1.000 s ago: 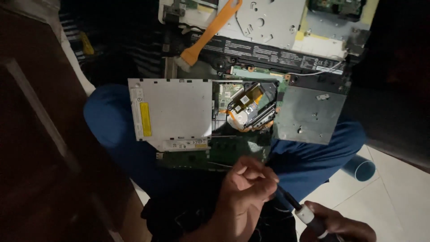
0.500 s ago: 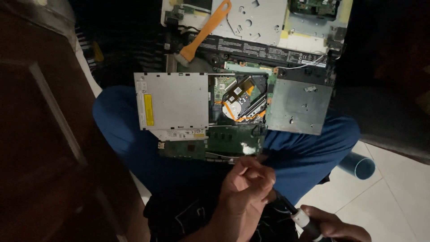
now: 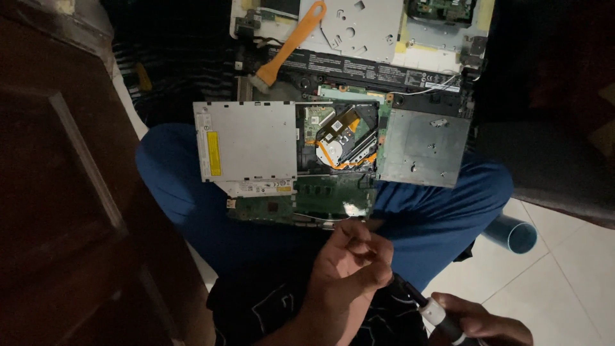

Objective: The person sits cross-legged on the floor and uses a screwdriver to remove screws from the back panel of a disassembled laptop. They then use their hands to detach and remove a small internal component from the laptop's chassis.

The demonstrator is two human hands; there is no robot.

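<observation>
My left hand [image 3: 349, 266] is at the bottom centre with its fingers pinched together around the dark tip of a screwdriver [image 3: 426, 307]. My right hand [image 3: 483, 327] grips the black and white handle at the bottom right edge. Whatever sits between the left fingertips is hidden. Just beyond the left hand, an opened laptop [image 3: 346, 128] rests on my blue-trousered lap [image 3: 442, 224]. It shows a green circuit board [image 3: 320, 202], a silver optical drive [image 3: 246, 147], a grey metal cover plate [image 3: 423, 147] and orange ribbon cables [image 3: 336, 150].
An orange plastic pry tool [image 3: 291, 45] lies across the far part of the laptop beside a perforated metal plate [image 3: 362, 25]. A dark wooden door or cabinet [image 3: 64, 192] fills the left side. A blue tube [image 3: 516, 234] lies on the white tiled floor [image 3: 557, 282] at the right.
The view has tilted, so the laptop sits lower in the frame. My left hand's fingers have closed tighter at the screwdriver tip, and the right hand has come slightly further into view.
</observation>
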